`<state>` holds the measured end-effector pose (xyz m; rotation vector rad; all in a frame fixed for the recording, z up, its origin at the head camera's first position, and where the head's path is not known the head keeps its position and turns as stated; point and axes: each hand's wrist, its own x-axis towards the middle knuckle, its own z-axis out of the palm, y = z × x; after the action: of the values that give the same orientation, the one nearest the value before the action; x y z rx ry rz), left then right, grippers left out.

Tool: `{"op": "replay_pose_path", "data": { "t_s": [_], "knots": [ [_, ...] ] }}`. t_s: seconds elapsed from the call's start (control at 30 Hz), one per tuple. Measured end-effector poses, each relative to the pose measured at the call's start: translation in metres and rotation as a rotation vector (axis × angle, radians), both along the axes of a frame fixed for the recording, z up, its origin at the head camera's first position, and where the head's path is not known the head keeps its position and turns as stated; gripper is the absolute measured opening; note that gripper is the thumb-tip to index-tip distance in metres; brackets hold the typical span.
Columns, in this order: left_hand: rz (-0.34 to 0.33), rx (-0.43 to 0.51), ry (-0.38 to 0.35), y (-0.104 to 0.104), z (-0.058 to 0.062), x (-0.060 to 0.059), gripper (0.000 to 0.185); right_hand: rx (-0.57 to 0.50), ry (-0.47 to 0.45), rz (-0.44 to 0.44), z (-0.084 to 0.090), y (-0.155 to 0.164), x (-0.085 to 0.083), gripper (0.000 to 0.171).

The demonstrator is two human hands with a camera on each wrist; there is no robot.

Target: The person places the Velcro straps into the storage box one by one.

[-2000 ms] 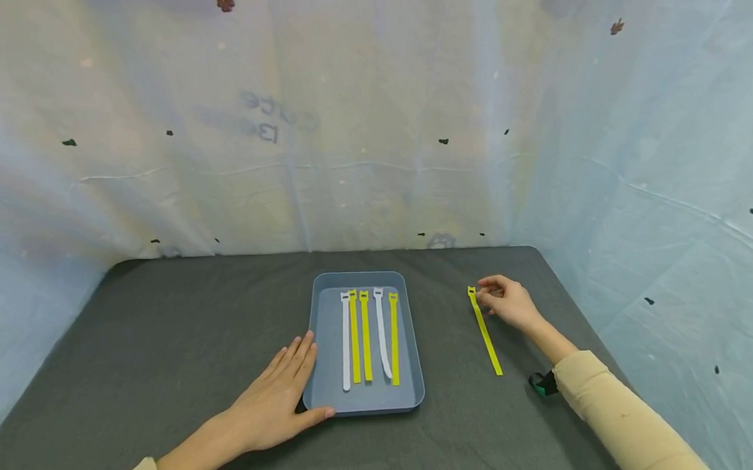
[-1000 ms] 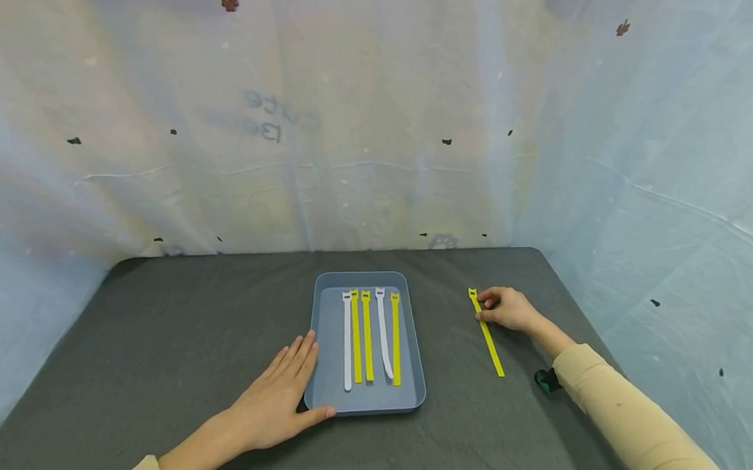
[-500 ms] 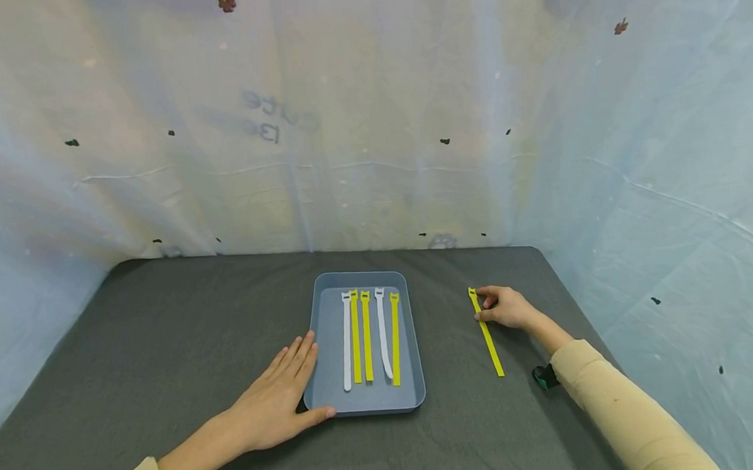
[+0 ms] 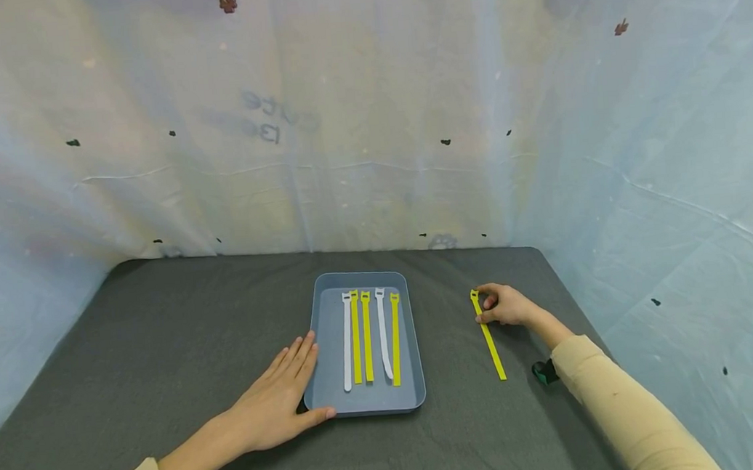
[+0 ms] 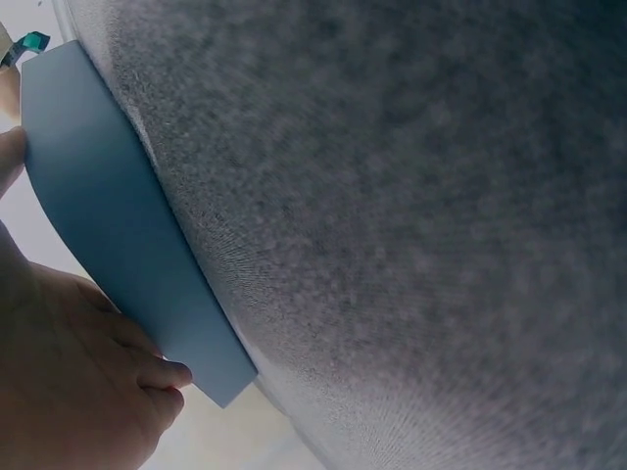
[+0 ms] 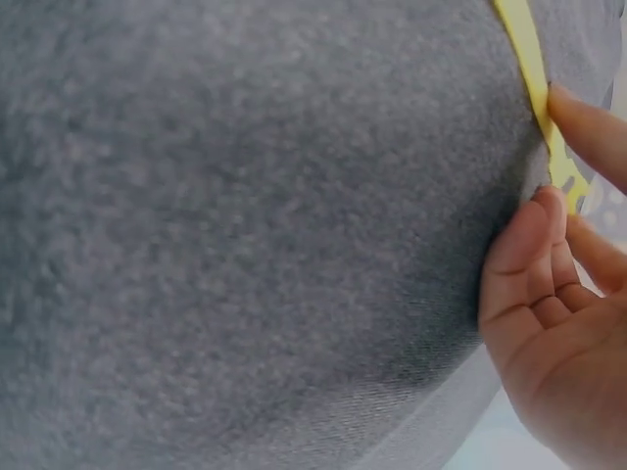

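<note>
Your right hand (image 4: 509,306) is resting on the table (image 4: 161,337), its curled fingers (image 6: 524,245) pinching the far, notched end of the yellow strap (image 4: 488,336), which is lying flat toward you. Your left hand (image 4: 277,406) is lying open, fingers straight, against the tray (image 4: 336,405), which is holding five straps: three yellow, two white.
</note>
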<state>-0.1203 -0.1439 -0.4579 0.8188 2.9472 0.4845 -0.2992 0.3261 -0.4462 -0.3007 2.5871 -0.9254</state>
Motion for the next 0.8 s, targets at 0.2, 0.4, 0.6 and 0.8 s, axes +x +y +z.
{"op": "replay_pose_path", "data": {
  "t_s": [0.2, 0.4, 0.6, 0.8],
  "knots": [
    [0.003, -0.008, 0.002, -0.0006, -0.0011, -0.0006, 0.106, -0.044, -0.004, -0.075, -0.0008, -0.0010, 0.0038, 0.063],
    [0.001, -0.006, 0.003, -0.0001, -0.0013, 0.0001, 0.106, -0.060, 0.011, -0.095, -0.0027, -0.0006, 0.0066, 0.051],
    [0.004, -0.019, 0.012, 0.0000, -0.0021, -0.0005, 0.106, -0.054, 0.066, -0.117, -0.0078, 0.0000, 0.0071, 0.035],
    [-0.004, -0.011, 0.022, -0.0005, -0.0021, -0.0005, 0.105, -0.031, 0.103, -0.127, -0.0095, -0.0012, 0.0086, 0.026]
  ]
}}
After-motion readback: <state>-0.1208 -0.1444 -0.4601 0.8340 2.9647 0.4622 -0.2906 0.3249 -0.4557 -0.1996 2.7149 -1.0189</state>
